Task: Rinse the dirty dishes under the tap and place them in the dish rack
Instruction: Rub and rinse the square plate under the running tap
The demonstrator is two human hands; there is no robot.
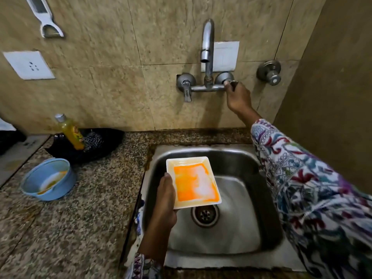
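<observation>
left hand (166, 195) grips plate (193, 182) — unrinsed

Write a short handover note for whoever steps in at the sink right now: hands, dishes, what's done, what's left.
Left hand: holds the white rectangular plate, smeared orange, over the sink.
Right hand: on the tap's right handle; no water visible from the spout.
Blue bowl, also orange-stained, waits on the counter left of the sink.
Done: plate brought to the sink.
Left: turn on water, rinse plate, rinse bowl, rack both. The dish rack is not in view.
</observation>
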